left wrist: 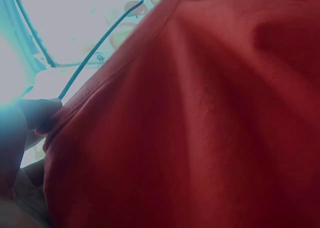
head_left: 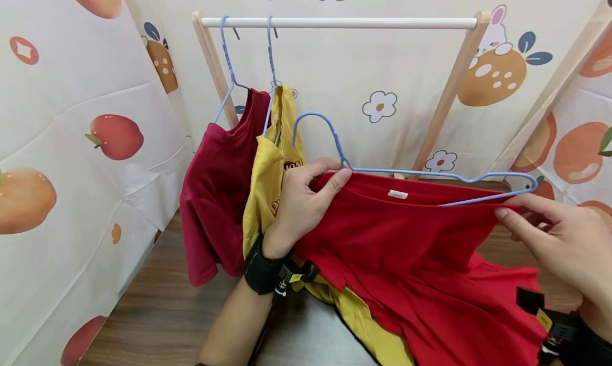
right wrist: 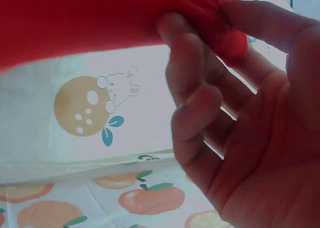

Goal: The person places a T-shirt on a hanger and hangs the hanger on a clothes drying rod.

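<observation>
A red T-shirt (head_left: 406,238) hangs between the hands, its opening stretched wide and a white label (head_left: 398,194) inside. One end of a blue wire hanger (head_left: 382,170) sticks out over the right of the opening; its other end is hidden inside the cloth. My left hand (head_left: 298,204) pinches the shirt's edge together with the hanger's neck, just below the hook. At the opposite corner, my right hand (head_left: 559,236) pinches the edge between thumb and index finger, pulling it taut. In the right wrist view its other fingers curl loosely below the cloth.
A rack with a white rod (head_left: 344,23) stands behind. At its left hang a dark red T-shirt (head_left: 220,180) and a yellow shirt (head_left: 263,185) on blue hangers. More yellow cloth (head_left: 373,323) lies under the red shirt on the wooden table (head_left: 158,313).
</observation>
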`<action>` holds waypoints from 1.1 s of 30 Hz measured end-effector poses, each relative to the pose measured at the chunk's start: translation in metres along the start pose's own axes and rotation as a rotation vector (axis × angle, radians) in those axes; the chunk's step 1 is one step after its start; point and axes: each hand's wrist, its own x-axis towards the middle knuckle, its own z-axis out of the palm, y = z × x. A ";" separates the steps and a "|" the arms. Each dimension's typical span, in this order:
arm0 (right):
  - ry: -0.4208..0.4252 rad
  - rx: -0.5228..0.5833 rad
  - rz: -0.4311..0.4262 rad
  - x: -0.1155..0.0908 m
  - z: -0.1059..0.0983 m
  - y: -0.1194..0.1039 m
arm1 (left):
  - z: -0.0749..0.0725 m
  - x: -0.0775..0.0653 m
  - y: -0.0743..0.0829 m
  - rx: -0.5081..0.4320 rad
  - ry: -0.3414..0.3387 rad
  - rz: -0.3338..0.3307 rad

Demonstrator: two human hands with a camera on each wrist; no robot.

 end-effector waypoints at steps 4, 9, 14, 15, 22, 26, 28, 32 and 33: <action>0.129 0.248 -0.020 -0.002 -0.002 0.005 | 0.001 0.000 -0.003 0.014 -0.031 0.032; 0.200 0.432 -0.030 -0.002 -0.002 0.010 | 0.005 0.001 -0.007 0.002 -0.066 0.080; 0.233 0.401 -0.006 -0.003 -0.002 0.009 | 0.011 -0.001 -0.010 0.041 -0.120 0.132; 0.233 0.393 -0.008 -0.003 -0.002 0.008 | 0.013 -0.002 -0.010 0.055 -0.125 0.138; 0.203 0.244 -0.027 -0.002 0.003 -0.016 | 0.021 -0.005 -0.005 0.138 -0.136 0.141; 0.186 0.140 -0.173 -0.002 0.011 -0.036 | 0.025 -0.007 -0.002 0.158 -0.148 0.129; 0.160 0.120 -0.279 -0.002 0.017 -0.045 | 0.027 -0.009 0.000 0.168 -0.164 0.129; 0.092 0.113 -0.426 -0.002 0.032 -0.062 | 0.031 -0.011 0.003 0.190 -0.194 0.140; 0.072 0.123 -0.457 -0.003 0.035 -0.066 | 0.032 -0.012 0.004 0.196 -0.199 0.142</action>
